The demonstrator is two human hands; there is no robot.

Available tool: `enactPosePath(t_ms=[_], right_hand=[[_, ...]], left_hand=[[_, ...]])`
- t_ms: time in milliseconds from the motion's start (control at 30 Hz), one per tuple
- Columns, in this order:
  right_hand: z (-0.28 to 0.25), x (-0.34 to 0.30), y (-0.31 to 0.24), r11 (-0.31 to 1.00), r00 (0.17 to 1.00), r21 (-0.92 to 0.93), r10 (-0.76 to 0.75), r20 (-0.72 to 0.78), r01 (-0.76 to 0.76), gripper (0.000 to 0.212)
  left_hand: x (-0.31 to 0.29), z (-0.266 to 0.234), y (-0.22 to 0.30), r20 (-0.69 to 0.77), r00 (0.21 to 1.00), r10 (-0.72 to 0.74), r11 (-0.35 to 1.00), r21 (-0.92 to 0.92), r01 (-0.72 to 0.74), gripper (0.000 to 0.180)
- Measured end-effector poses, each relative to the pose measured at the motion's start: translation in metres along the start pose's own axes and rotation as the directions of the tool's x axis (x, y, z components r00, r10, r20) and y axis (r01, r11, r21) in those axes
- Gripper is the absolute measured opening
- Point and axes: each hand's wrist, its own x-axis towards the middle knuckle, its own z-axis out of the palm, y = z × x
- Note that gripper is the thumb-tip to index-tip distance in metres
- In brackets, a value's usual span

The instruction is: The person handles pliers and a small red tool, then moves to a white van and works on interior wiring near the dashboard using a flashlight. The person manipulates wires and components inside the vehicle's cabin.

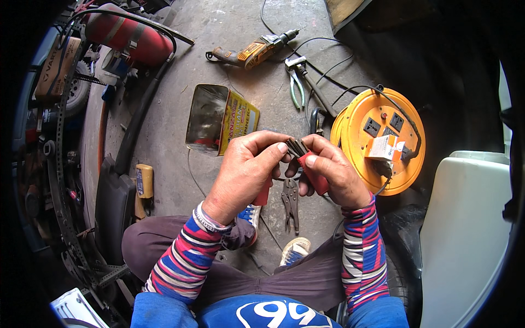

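My right hand [339, 172] grips a small red case [315, 176]. Several thin dark drill bits [297, 146] stick out of its top, fanned toward my left hand. My left hand [249, 164] is closed too, with thumb and forefinger at the ends of the bits. Below its fingers shows another red piece [262, 195], held against the palm and looking like the case's cover. Whether the left fingertips pinch a bit is hidden. Both hands are close together above the floor, between my bent knees. Locking pliers [290, 205] lie on the floor just below them.
Ahead stand an open yellow tin [240, 117] and an orange power drill [260, 50]. Green-handled pliers [297, 87] rest beside a hammer [317, 90]. At right is a yellow cable reel [355, 117] with a small box on it; cords cross the floor. A red tank [131, 35] lies far left.
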Motion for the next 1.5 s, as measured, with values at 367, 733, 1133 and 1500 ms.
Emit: enactPosePath(t_ms=[367,733,1133,1500], right_hand=[[0.003,0.009,0.01,0.98,0.981,-0.138,-0.16,-0.106,0.145,0.026],[0.001,0.014,0.014,0.945,0.955,-0.163,-0.294,-0.048,0.283,0.026],[0.002,0.018,0.017,0.897,0.917,-0.239,-0.394,-0.057,0.371,0.033],[0.006,0.02,0.014,0.911,0.916,-0.153,-0.396,-0.06,0.384,0.039]], left_hand=[[0.0,0.001,0.0,-0.06,0.997,0.037,0.999,-0.03,-0.039,0.021],[0.0,0.0,0.006,-0.013,0.998,0.057,0.998,-0.037,-0.058,0.01],[0.001,-0.002,0.002,-0.057,0.987,0.15,0.987,0.069,-0.146,0.013],[0.003,-0.004,-0.003,-0.103,0.986,0.135,0.99,0.046,-0.131,0.015]])
